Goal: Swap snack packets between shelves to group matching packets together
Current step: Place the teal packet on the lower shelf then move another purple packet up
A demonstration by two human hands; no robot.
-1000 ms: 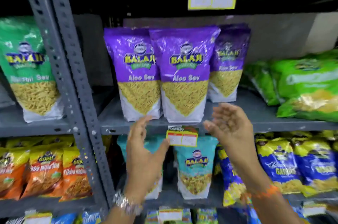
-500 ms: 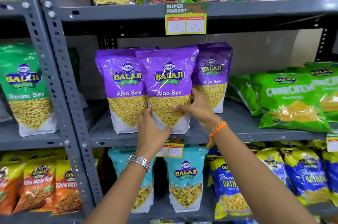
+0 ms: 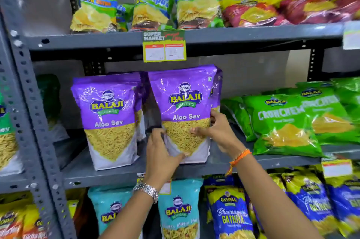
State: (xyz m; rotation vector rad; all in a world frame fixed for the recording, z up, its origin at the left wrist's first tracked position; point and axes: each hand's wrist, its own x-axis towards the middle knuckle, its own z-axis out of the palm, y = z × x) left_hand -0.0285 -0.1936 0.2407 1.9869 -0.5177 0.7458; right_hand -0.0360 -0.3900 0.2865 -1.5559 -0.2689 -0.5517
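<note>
Left hand [image 3: 161,157] and right hand [image 3: 216,131] clamp the purple Aloo Sev packet [image 3: 185,110] upright on the middle shelf [image 3: 109,175]; judged early, teal packets [image 3: 178,211] below unmoved.

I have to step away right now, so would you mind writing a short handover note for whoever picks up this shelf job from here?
Left hand: gripping the lower left corner of the purple Aloo Sev packet.
Right hand: gripping the same packet at its right edge.
Position: the packet is upright, at the front of the middle shelf; whether it is lifted is unclear. A second Aloo Sev packet stands to its left, and more purple packets stand behind.
Done: nothing visibly swapped yet.
Left: probably move the held packet to its matching group; the teal Balaji packets sit on the shelf below, the green Crunchem packets to the right.
</note>
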